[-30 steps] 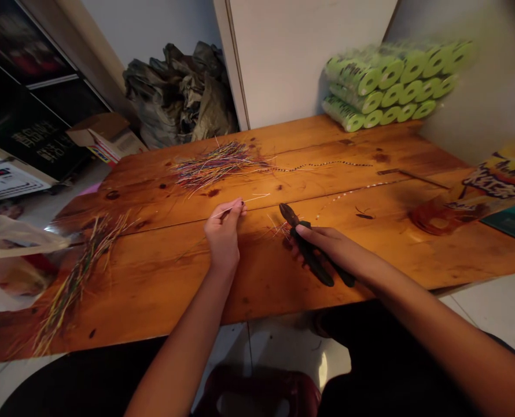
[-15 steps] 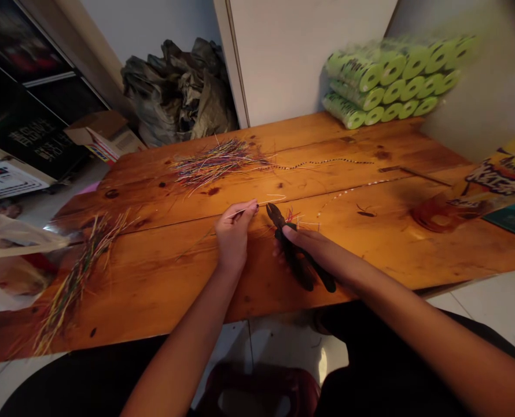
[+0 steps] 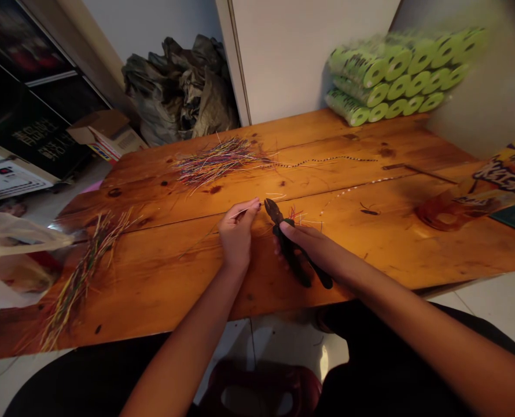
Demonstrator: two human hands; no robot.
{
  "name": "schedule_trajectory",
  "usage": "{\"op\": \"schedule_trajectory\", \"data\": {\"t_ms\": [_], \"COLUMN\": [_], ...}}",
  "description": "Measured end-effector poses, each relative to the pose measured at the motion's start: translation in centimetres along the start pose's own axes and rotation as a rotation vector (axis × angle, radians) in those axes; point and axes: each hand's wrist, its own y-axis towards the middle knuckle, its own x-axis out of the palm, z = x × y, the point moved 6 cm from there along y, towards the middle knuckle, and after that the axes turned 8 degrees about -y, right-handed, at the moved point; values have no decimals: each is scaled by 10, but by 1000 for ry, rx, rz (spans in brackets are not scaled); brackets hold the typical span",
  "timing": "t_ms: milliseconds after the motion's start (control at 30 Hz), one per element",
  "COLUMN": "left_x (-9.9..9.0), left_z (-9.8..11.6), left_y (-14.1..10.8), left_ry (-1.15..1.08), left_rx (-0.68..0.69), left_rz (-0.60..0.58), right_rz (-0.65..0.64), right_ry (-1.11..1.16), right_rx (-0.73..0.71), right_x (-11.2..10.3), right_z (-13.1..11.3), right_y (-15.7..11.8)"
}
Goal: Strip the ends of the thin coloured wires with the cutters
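Dim warm light, soft shadow under right hand (image 3: 309,246), blurred edges.

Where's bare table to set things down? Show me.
Bare wood lies between the long wire bunch and your left hand, and right of the pliers, below the beaded strand. It's crowded around the pliers and the far wire pile.

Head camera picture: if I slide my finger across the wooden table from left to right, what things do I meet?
A bunch of colorful wires → the left hand pinching a thin wire → black pliers → a small dark piece → a reddish coil
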Motion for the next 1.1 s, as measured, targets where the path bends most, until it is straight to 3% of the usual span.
{"op": "schedule_trajectory", "data": {"t_ms": [133, 733, 800, 900, 1033, 1100], "left_x": [-1, 6, 9, 21, 44, 52], "left_z": [0, 5, 4, -1, -7, -10], "left_y": [1, -3, -5, -16, -45, -59], "left_ry": [-28, 34, 28, 6, -9, -54], "left_rx": [-1, 20, -56, -204, -297, -338], "left_rz": [15, -123, -196, -398, -688, -761], "right_rz": [-16, 90, 113, 178, 264, 289], "right_ry": [-32, -96, -122, -177, -306, -338], "right_rx": [6, -7, -26, -51, -93, -98], "right_x": [0, -3, -6, -14, -21, -22], "right_z": [4, 4, 3, -1, -10, -10], "right_y": [1, 5, 5, 4, 2, 3]}}
